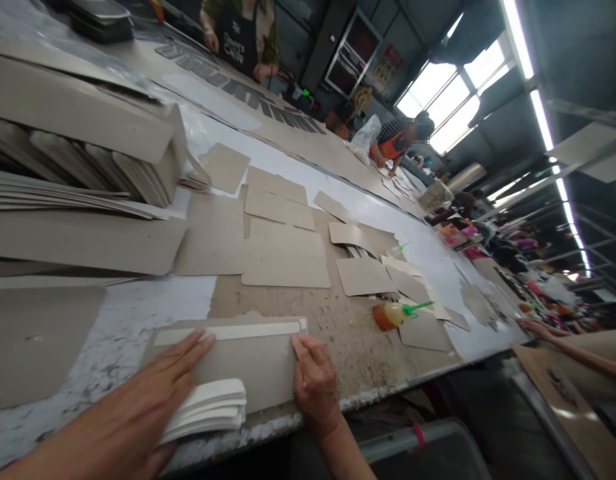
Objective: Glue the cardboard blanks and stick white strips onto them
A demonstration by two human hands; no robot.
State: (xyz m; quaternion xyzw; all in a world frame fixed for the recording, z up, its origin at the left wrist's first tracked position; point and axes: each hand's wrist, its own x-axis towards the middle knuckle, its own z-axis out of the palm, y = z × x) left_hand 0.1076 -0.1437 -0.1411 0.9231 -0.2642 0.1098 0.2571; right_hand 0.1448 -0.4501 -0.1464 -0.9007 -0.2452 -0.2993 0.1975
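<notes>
A grey-beige cardboard panel [258, 367] lies at the table's near edge, with a narrow white strip [258, 330] along its far side. Two outstretched fingers of my left hand [158, 387] press on the strip's left part. In the same hand, a bundle of white strips [213, 407] sticks out beneath the palm; the thumb is partly hidden under it. My right hand [315, 380] grips the panel's right edge, thumb on top near the strip's end. To the right stands a tilted glue bottle [388, 316] with amber contents and a green nozzle.
More cardboard panels [285, 257] lie flat beyond my hands. Tall stacks of folded cardboard [83, 240] crowd the left side. Small pieces [365, 277] are scattered near the bottle. Co-workers [243, 40] stand across the table, and another person's arm [563, 340] reaches in at right.
</notes>
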